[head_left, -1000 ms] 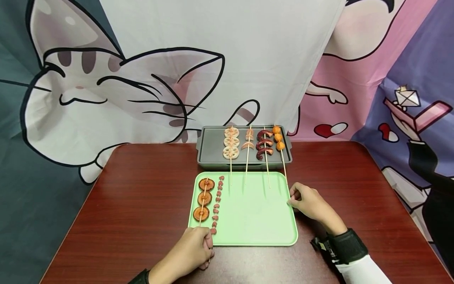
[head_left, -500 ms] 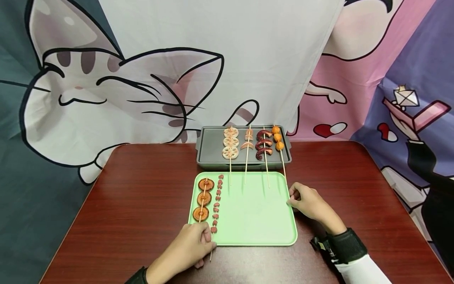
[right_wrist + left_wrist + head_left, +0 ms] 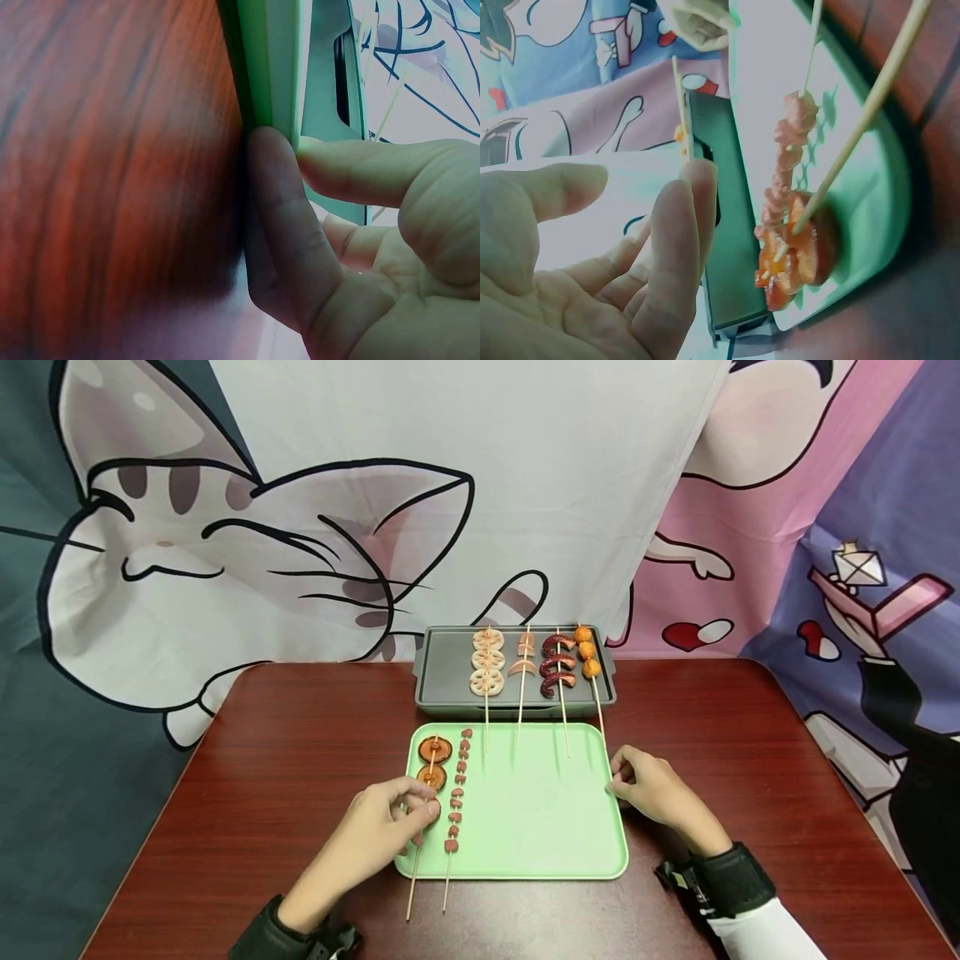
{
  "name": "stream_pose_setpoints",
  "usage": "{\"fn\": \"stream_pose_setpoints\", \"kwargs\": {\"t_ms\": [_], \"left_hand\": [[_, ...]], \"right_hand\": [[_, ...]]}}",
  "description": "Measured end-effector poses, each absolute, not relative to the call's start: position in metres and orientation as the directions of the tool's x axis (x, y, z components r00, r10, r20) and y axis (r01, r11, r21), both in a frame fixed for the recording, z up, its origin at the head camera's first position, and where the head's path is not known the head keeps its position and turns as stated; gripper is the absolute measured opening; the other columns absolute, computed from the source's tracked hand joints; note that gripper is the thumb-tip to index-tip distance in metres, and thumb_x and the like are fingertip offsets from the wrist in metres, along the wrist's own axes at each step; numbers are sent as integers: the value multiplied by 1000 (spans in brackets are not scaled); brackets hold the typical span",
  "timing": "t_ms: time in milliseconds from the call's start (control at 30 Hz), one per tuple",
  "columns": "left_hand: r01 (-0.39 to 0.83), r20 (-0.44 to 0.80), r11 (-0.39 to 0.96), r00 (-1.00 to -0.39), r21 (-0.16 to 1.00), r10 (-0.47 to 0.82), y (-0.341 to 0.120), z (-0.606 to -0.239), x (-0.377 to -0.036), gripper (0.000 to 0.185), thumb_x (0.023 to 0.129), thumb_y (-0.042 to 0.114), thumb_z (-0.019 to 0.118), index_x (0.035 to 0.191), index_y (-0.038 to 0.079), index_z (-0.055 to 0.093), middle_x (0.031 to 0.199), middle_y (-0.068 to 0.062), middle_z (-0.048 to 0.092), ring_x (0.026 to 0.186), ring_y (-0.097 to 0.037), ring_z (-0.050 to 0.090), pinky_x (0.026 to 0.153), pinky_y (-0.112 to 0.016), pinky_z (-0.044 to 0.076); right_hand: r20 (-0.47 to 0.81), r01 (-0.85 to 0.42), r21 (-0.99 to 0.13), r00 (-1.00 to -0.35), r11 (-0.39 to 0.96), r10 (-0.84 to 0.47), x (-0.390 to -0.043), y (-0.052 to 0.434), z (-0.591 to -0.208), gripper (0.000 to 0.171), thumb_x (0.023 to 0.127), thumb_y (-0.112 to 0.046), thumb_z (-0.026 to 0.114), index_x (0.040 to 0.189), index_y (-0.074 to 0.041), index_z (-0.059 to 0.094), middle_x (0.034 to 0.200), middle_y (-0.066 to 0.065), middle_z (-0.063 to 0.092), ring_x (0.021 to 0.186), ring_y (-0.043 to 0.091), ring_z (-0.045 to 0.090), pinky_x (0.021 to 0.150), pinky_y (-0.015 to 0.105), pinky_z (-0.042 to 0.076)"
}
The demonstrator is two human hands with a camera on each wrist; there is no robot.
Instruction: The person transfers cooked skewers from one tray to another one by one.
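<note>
A big cloth [image 3: 570, 485] with a cartoon cat on it hangs behind my shiny red-brown table [image 3: 315, 743]. On the table is a flat green tray [image 3: 540, 810]. Two food sticks lie on its left side: a stick with brown round slices [image 3: 435, 748], and next to it a stick with little pink bits [image 3: 456, 803]. The bottom ends of both poke out past the tray's near edge.

My left hand [image 3: 382, 822] is just over the brown slices and hides part of the lowest one. There is a gap between my thumb and my fingers, with nothing in it.

My right hand [image 3: 652, 785] pinches the tray's right edge between my thumb and fingers.

Behind the tray sits a grey grill pan [image 3: 450, 647]. It has four sticks on it: white slices with holes [image 3: 487, 660], pale pink pieces [image 3: 522, 667], dark red curly pieces [image 3: 558, 664] and orange balls [image 3: 587, 651]. Their long ends point at me.
</note>
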State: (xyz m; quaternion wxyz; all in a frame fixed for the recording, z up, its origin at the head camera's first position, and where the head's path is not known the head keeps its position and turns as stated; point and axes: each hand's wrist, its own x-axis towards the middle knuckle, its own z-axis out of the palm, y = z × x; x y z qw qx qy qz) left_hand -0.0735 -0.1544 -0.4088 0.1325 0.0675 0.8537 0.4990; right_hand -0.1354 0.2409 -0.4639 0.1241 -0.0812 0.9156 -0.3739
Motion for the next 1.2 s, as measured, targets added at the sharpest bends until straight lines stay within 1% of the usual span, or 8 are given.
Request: {"fn": "stream_pose_setpoints", "kwargs": {"t_ms": [133, 333, 533, 700, 833, 933, 1067, 1200], "left_hand": [[-17, -130, 426, -962, 905, 238, -156, -406, -82, 32, 101, 24, 69, 124, 1, 69, 101, -17, 74, 75, -28, 73, 61, -35, 63], [-48, -124, 277, -956, 960, 264, -157, -406, -100, 33, 105, 22, 63, 130, 0, 66, 117, -26, 72, 96, -34, 75, 76, -42, 66], [-135, -166, 134, -950, 982, 263, -153, -410, -119, 45, 109, 26, 54, 137, -9, 57, 133, -31, 64, 113, -39, 70, 89, -37, 64], [-225, -220, 18, -930, 974, 294, -148, -418, -134, 48, 112, 25, 46, 142, -12, 50, 139, -36, 58, 117, -36, 70, 94, -34, 62], [-267, -241, -37, -915, 963, 325, -141, -420, -145, 50, 113, 26, 44, 145, -12, 47, 142, -37, 54, 126, -44, 63, 94, -34, 62], [-288, -256, -47, -905, 956, 340, -135, -422, -154, 53, 113, 30, 44, 146, -12, 47, 143, -36, 54, 126, -43, 63, 94, -35, 62], [-323, -286, -46, -889, 945, 357, -127, -425, -163, 56, 113, 33, 42, 147, -12, 45, 143, -34, 55, 122, -36, 67, 97, -37, 61], [-347, -306, -46, -876, 937, 373, -120, -428, -170, 56, 114, 31, 40, 150, -11, 42, 143, -35, 55, 126, -40, 64, 98, -39, 60]], "right_hand": [[-168, -55, -703, -956, 710, -241, -135, 241, -464, 14, 91, -1, 70, 98, -2, 58, 81, 5, 64, 67, 13, 66, 60, 25, 57], [-163, -61, -706, -955, 705, -246, -136, 240, -466, 13, 91, -1, 70, 97, -2, 58, 81, 4, 63, 68, 14, 65, 60, 25, 57], [-175, -48, -707, -955, 706, -240, -136, 240, -464, 13, 92, -2, 70, 98, -2, 58, 82, 5, 64, 68, 14, 65, 61, 26, 57], [-176, -52, -706, -953, 707, -246, -136, 240, -464, 13, 92, -2, 70, 98, -2, 58, 81, 4, 64, 68, 13, 65, 61, 26, 57], [-175, -50, -709, -954, 704, -244, -136, 241, -464, 13, 92, -2, 70, 98, -2, 58, 81, 4, 64, 68, 13, 65, 61, 26, 57], [-170, -52, -708, -956, 705, -241, -136, 241, -464, 14, 92, -2, 71, 97, -3, 58, 81, 5, 64, 68, 14, 65, 61, 26, 57], [-175, -54, -705, -953, 707, -248, -136, 242, -464, 14, 93, -2, 71, 98, -3, 58, 82, 5, 64, 69, 14, 65, 61, 25, 57], [-176, -53, -706, -953, 706, -248, -136, 242, -465, 14, 93, -2, 71, 99, -3, 58, 82, 5, 64, 69, 14, 65, 60, 25, 57]]}}
